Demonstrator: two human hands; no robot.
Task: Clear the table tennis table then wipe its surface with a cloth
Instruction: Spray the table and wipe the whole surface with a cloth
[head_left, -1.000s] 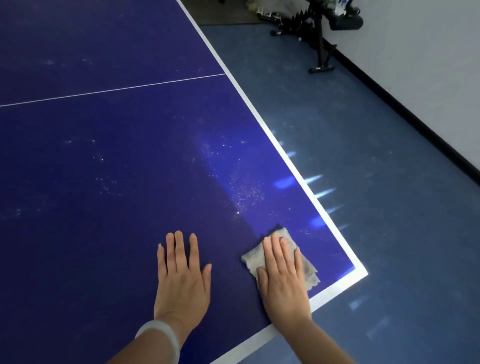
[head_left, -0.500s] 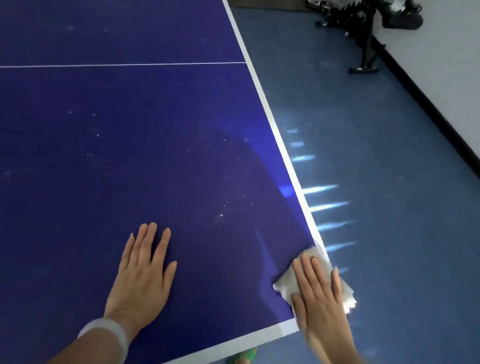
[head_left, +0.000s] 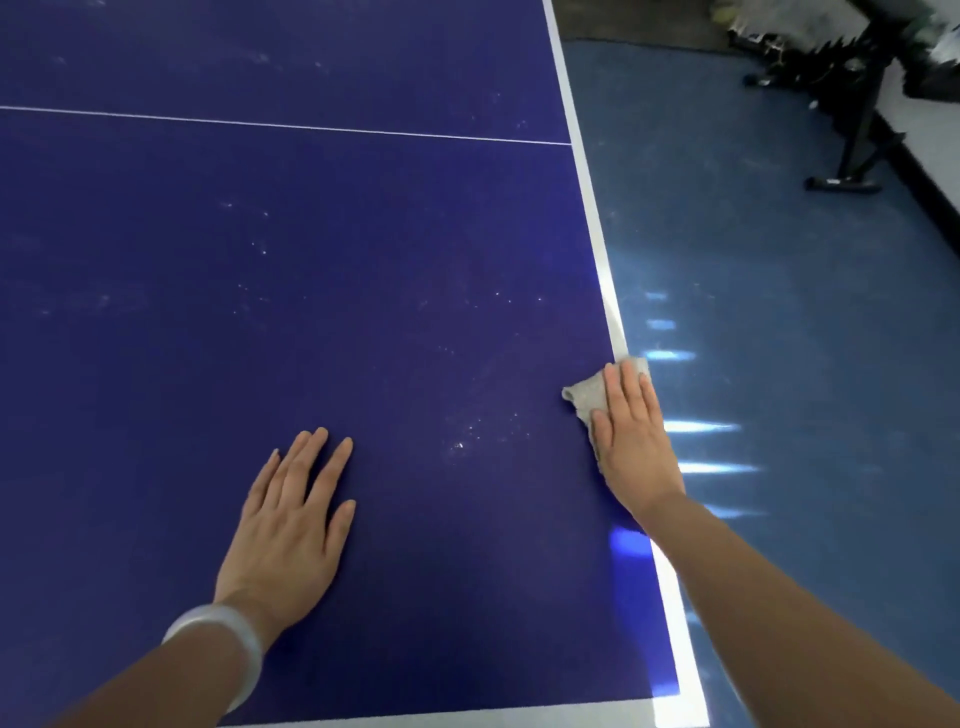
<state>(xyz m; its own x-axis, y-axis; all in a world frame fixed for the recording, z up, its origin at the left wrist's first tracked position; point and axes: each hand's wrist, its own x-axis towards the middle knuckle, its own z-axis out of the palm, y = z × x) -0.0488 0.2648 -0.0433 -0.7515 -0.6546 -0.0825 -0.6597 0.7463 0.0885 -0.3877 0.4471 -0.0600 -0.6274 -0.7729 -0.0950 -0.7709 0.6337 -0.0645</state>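
The dark blue table tennis table (head_left: 322, 270) fills most of the view, with white edge lines and a thin white centre line. Pale dust specks dot its surface near the middle right. A small grey cloth (head_left: 587, 397) lies on the table's right edge line. My right hand (head_left: 631, 434) presses flat on the cloth with straight fingers, covering most of it. My left hand (head_left: 291, 519) rests flat on the bare table surface, fingers spread, a pale bracelet on its wrist.
Blue floor (head_left: 789, 322) runs along the table's right side, with streaks of reflected light. A black metal stand (head_left: 852, 156) and dark clutter sit at the far right by a white wall. The table's near edge line crosses the bottom.
My right hand has slid the cloth from the near right corner forward along the right edge. My left hand stays flat on the table. The view has shifted left.
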